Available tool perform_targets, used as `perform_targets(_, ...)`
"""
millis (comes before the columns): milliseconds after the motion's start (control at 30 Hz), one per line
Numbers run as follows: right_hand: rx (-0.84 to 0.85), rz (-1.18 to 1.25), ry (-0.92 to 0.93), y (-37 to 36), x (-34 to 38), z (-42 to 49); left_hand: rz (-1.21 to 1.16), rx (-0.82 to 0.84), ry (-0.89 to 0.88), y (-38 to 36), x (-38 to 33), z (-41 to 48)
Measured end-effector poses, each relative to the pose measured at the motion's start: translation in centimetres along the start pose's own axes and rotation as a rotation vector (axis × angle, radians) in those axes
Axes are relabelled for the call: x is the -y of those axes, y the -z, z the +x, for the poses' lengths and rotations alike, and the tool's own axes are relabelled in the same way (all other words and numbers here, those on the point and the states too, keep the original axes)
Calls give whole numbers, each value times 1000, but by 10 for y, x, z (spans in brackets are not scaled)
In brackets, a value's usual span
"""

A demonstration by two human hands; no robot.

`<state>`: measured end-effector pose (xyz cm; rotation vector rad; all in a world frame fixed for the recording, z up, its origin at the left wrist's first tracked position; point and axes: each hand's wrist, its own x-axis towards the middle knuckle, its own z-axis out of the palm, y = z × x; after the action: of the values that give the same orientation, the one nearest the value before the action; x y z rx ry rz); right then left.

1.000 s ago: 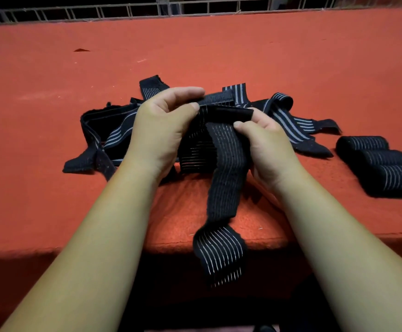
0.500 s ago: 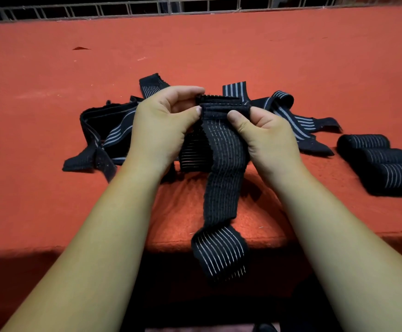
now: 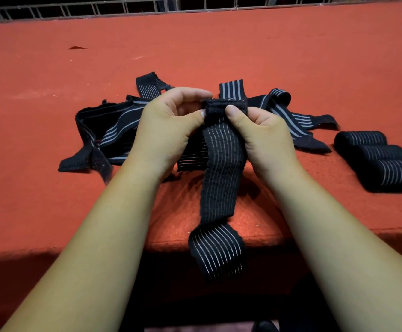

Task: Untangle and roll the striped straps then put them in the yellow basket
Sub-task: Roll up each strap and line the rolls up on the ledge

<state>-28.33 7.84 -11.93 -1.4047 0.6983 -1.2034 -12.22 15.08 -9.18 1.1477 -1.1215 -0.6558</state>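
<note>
Both hands are up at the top of one striped strap (image 3: 222,161), working its folded end between them. The left hand (image 3: 165,134) has its fingers curled over the top and its thumb pressed in from the near side, pinching the left edge of that small fold. The right hand (image 3: 264,137) mirrors it, thumb flat on the front of the fold and fingers tucked behind, clamped on the right edge. From the fold the strap drops straight toward the camera, runs over the front edge of the red table (image 3: 51,75) and hangs off it, its loose tail twisted so the pale stripes show. Just behind the hands lies the tangled pile of straps (image 3: 113,130), black bands with grey stripes crossing over one another, ends sticking out to the left, the back and the right. Off to the right, well apart from the pile, three rolled straps (image 3: 378,159) lie side by side on the cloth, touching each other. Along the far edge of the table runs a metal railing (image 3: 123,7).
</note>
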Motion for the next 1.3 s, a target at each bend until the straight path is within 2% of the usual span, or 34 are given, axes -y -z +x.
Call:
perform_targets(200,-57,61,-20,1,-1,1,-60,77,23,0,-1,-1)
perform_targets(333,0,79,11,2,5,-1,-95,103,44,-1,-4,-2)
perform_targets(467,-37,58,16,2,11,-4,-156,56,82,-2,-14,-7)
perform_targets(567,-61,54,31,-1,22,-11,-91,27,53,-7,-23,-15)
perform_targets(733,-106,7,81,-12,54,-20,-122,-98,92,-14,-51,-22)
perform_targets(900,-144,49,128,-20,105,-26,-51,-87,1,-14,-107,-21)
perform_targets(1100,-154,-25,229,-21,173,-24,47,-99,-168,-17,-173,-19)
perform_targets(1300,-125,-50,283,-24,225,-25,66,-118,-234,-18,-220,-16)
